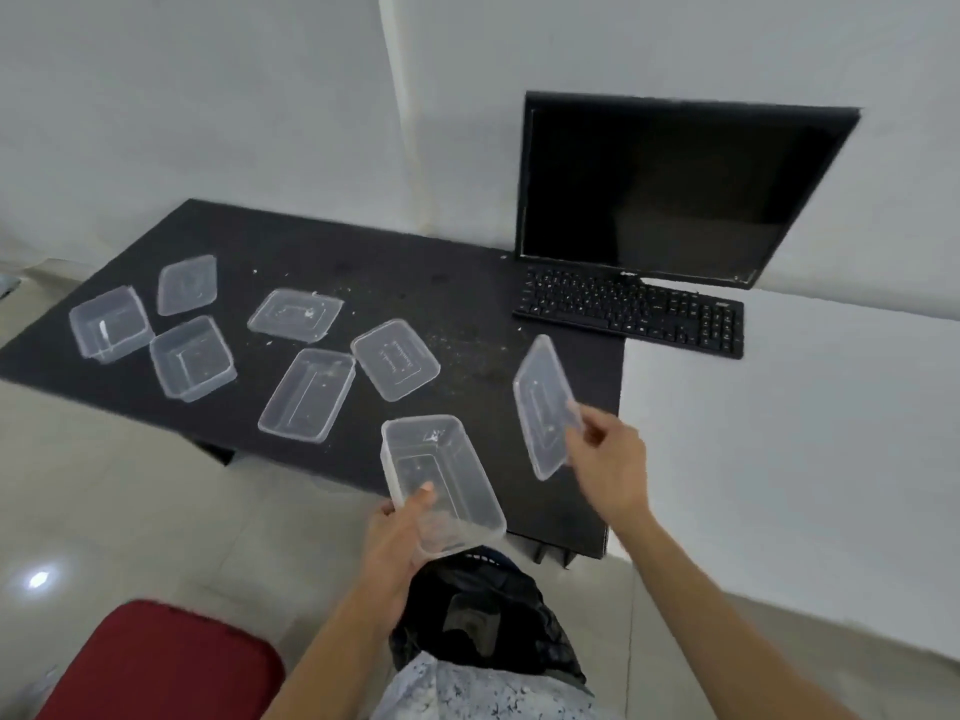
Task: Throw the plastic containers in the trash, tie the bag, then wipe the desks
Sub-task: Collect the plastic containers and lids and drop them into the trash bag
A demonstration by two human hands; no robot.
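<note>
1. The left hand (395, 543) grips a clear open container (441, 475) by its near end, thumb over the edge and fingers curled round it. The right hand (608, 459) pinches a clear lid (543, 407) by one edge, so the lid stands tilted above the corner of the black desk (322, 241)
2. Both pieces are off the desk. The container hangs just above the black trash bag (483, 610), which sits on the floor between the forearms. The lid is well to the right of that opening
3. First risk: only fingertips hold the lid, and at one edge. A quick swing toward the bag could let it twist free and fall on the floor or back onto the desk
4. Second risk: the bag's mouth looks slack and partly folded, and I cannot tell how wide it gapes. A long container let go flat could catch on the rim and slide off outside
5. Six more pieces (306, 394) lie scattered on the black desk among crumbs (457, 335). A forearm reaching across could sweep crumbs to the floor, or nudge a light tub off the front edge
6. The keyboard (628, 311) straddles the seam with the white desk (779, 433), in front of the monitor (670, 184). A careless reach on the right could knock it
</note>
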